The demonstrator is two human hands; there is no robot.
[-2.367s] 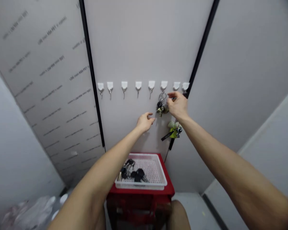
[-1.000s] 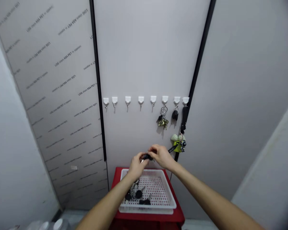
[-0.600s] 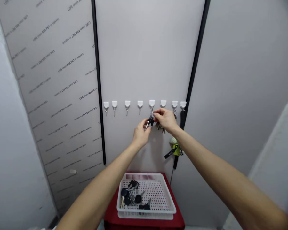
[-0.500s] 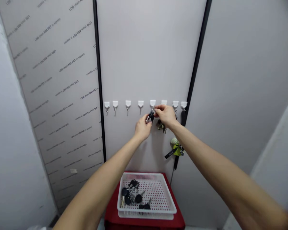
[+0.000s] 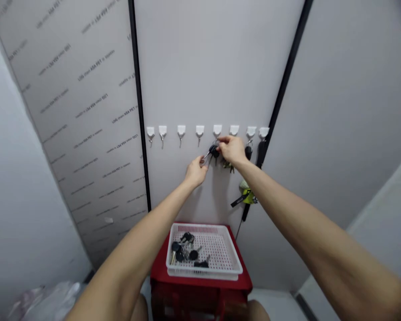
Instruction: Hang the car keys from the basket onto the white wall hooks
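Note:
A bunch of black-headed keys (image 5: 214, 151) is at a white wall hook (image 5: 217, 129), the one left of the brass keys. My right hand (image 5: 233, 150) pinches the top of the bunch by its ring, close to the hook; whether the ring sits on the hook is hard to tell. From lower left, my left hand (image 5: 195, 172) has its fingertips closed on a silver key blade of the same bunch. Partly behind my right hand hang the brass keys (image 5: 227, 165). Further right are a black key (image 5: 248, 152) and a black strap (image 5: 261, 153) with a yellow-green charm (image 5: 249, 196).
Several more white hooks (image 5: 181, 129) run leftward along the wall. Below, a white perforated basket (image 5: 205, 271) holds several black-headed keys (image 5: 187, 249) and stands on a red stool (image 5: 243, 281). A crumpled plastic bag (image 5: 53, 303) lies on the floor at left.
Both hands took the black keys from just above the basket up to the hook. A black key now hangs on the second hook from the right. Lately my left hand has shifted slightly away from the hook.

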